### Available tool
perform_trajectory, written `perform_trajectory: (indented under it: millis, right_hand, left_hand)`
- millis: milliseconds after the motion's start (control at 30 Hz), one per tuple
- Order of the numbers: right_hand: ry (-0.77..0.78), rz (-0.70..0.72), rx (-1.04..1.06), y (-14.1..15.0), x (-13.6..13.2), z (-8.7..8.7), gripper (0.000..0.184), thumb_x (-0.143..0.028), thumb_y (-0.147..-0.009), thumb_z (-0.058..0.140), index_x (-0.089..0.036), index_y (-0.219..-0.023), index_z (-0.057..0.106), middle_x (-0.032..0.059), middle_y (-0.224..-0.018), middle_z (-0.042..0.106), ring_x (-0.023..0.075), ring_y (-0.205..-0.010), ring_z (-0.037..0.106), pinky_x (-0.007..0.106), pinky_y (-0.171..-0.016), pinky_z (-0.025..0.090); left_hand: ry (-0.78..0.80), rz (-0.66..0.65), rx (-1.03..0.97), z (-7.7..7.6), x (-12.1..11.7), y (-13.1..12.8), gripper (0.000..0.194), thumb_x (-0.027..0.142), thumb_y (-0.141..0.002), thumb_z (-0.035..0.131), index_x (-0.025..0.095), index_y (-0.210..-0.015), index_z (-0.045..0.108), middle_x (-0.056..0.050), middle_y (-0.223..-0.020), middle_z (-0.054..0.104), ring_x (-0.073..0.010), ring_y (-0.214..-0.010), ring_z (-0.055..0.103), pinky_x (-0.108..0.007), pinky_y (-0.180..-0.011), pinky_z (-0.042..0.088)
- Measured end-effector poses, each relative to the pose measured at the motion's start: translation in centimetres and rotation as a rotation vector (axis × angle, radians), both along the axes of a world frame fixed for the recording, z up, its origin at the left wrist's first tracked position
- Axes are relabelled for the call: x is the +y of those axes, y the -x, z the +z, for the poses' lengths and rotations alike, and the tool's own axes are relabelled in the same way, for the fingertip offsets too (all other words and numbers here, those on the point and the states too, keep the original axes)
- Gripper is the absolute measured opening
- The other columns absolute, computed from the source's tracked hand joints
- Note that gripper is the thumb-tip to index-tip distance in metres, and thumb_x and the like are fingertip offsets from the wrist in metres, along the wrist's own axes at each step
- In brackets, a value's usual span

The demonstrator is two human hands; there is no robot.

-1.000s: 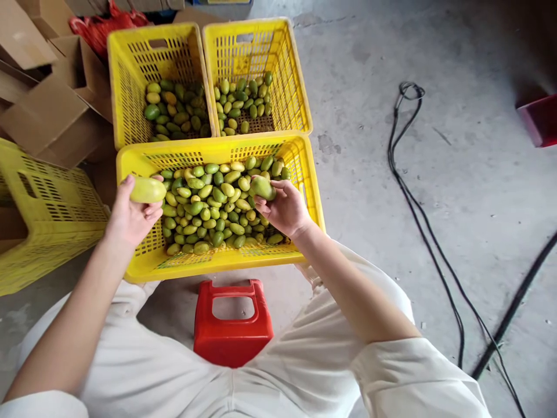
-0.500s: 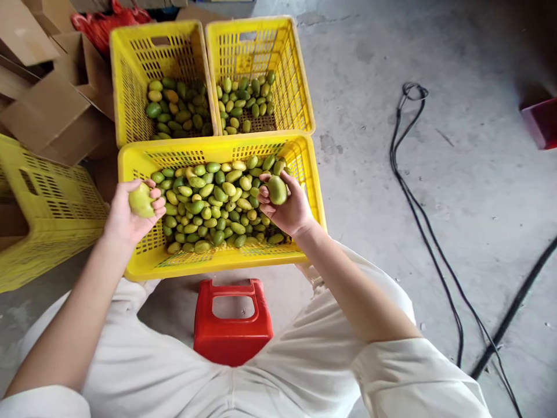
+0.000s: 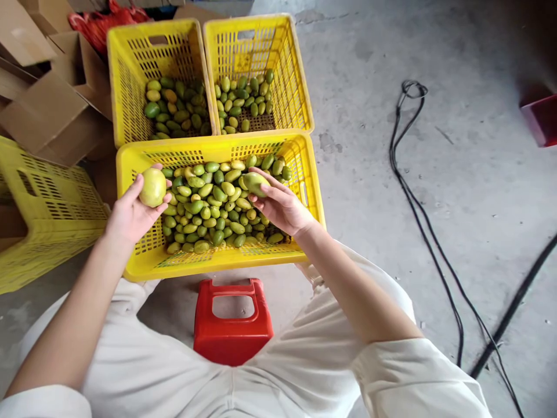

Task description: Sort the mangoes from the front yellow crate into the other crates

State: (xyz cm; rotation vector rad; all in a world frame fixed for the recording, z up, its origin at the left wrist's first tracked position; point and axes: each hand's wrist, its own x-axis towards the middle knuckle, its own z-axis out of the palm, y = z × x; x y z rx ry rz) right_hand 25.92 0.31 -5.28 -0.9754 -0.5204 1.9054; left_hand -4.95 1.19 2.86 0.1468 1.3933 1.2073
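My left hand (image 3: 133, 212) holds a pale yellow-green mango (image 3: 152, 187) above the left end of the front yellow crate (image 3: 187, 270). Over the right part of the same crate, my right hand (image 3: 285, 206) grips a greener mango (image 3: 256, 184) between thumb and fingers. Below both hands lies a broad heap of small green and yellow mangoes (image 3: 213, 204), filling the crate's floor several deep. Part of the heap is hidden behind my fingers.
Behind stand two more yellow crates, the left one (image 3: 126, 87) and the right one (image 3: 296, 75), each with mangoes. Another yellow crate (image 3: 56, 226) tilts at far left near cardboard boxes (image 3: 47, 116). A red stool (image 3: 232, 342) sits between my legs. Black cables (image 3: 409, 191) cross the floor at right.
Both mangoes have been turned over in my hands, which stay above the front crate. The left mango now shows a rounder side; the right one points toward the crate's middle. The crates have stayed put.
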Motion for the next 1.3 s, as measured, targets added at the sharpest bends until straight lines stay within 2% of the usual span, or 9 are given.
perform_trajectory:
  millis: [133,233,367,467,633,733,867,1100,1300]
  right_hand:
    - [-0.006,-0.002,-0.035,-0.1,0.0,-0.5,0.054,-0.063,-0.094,0.112,-0.029,-0.119,0.077,0.0002,-0.102,0.081,0.0162,-0.079,0.064,0.027,-0.064,0.057]
    - [0.009,0.035,-0.043,-0.4,0.2,-0.5,0.061,-0.082,-0.100,0.101,-0.029,-0.103,0.072,-0.0027,-0.080,0.065,0.0140,-0.065,0.047,0.027,-0.054,0.044]
    - [0.012,0.042,-0.033,-0.9,0.3,-0.4,0.066,-0.091,-0.102,0.092,-0.029,-0.096,0.071,-0.0062,-0.068,0.043,0.0145,-0.061,0.032,0.029,-0.052,0.036]
    - [0.026,0.007,-0.019,-0.8,0.3,-0.2,0.063,-0.089,-0.101,0.091,-0.028,-0.097,0.075,-0.0039,-0.072,0.048,0.0162,-0.064,0.038,0.030,-0.055,0.041]
    - [0.101,-0.060,0.032,-0.3,0.3,0.1,0.055,-0.078,-0.108,0.086,-0.025,-0.120,0.083,0.0014,-0.087,0.067,0.0209,-0.077,0.061,0.031,-0.061,0.055]
    - [0.133,-0.087,0.067,-0.4,0.4,-0.1,0.050,-0.072,-0.108,0.088,-0.026,-0.126,0.081,0.0042,-0.101,0.078,0.0224,-0.086,0.072,0.031,-0.066,0.065]
    - [0.117,-0.073,0.081,-1.0,0.5,-1.0,0.049,-0.073,-0.104,0.096,-0.030,-0.118,0.079,0.0046,-0.111,0.083,0.0227,-0.094,0.080,0.028,-0.064,0.069]
    - [0.023,-0.072,-0.011,-1.2,0.6,-1.4,0.058,-0.081,-0.101,0.099,-0.039,-0.137,0.083,0.0060,-0.121,0.084,0.0268,-0.102,0.080,0.032,-0.060,0.067]
    - [0.013,-0.104,-0.008,-0.9,0.4,-1.0,0.051,-0.074,-0.102,0.094,-0.037,-0.136,0.084,0.0047,-0.120,0.082,0.0307,-0.115,0.081,0.042,-0.083,0.075]
  left_hand:
    - [-0.015,-0.010,-0.028,-0.8,0.3,0.7,0.057,0.050,-0.136,0.046,0.019,-0.099,0.078,-0.007,-0.079,0.075,-0.0110,-0.058,0.049,-0.016,-0.048,0.042]
    - [0.027,0.019,-0.012,-0.6,0.6,0.6,0.075,0.066,-0.137,0.035,0.021,-0.090,0.072,-0.004,-0.071,0.066,-0.0091,-0.052,0.039,-0.015,-0.043,0.032]
    - [0.068,0.081,0.005,0.5,0.7,-0.4,0.070,0.057,-0.139,0.034,0.018,-0.097,0.074,-0.004,-0.072,0.068,-0.0082,-0.054,0.048,-0.012,-0.044,0.032]
    - [0.084,0.089,0.011,1.1,0.6,-1.0,0.056,0.045,-0.138,0.039,0.018,-0.105,0.075,-0.004,-0.077,0.073,-0.0116,-0.058,0.056,-0.015,-0.044,0.036]
    - [0.101,0.078,0.032,0.4,0.0,-1.0,0.028,0.022,-0.121,0.054,0.022,-0.094,0.064,-0.007,-0.081,0.078,-0.0176,-0.065,0.067,-0.022,-0.053,0.047]
    - [0.038,0.060,0.026,-0.8,-0.2,-0.4,0.022,0.028,-0.119,0.067,0.023,-0.098,0.070,-0.008,-0.087,0.082,-0.0182,-0.073,0.069,-0.023,-0.056,0.047]
    - [-0.019,0.070,0.007,-2.2,-0.3,0.4,0.011,0.029,-0.118,0.078,0.027,-0.108,0.075,-0.004,-0.096,0.084,-0.0226,-0.093,0.082,-0.029,-0.072,0.061]
    - [0.059,-0.055,-0.117,-2.9,-0.8,0.4,0.034,0.048,-0.130,0.059,0.024,-0.112,0.076,-0.005,-0.097,0.081,-0.0189,-0.079,0.069,-0.029,-0.068,0.064]
    - [0.134,-0.165,-0.192,-1.9,-0.5,0.0,0.028,0.034,-0.127,0.049,0.024,-0.107,0.067,-0.006,-0.090,0.072,-0.0135,-0.057,0.051,-0.016,-0.038,0.027]
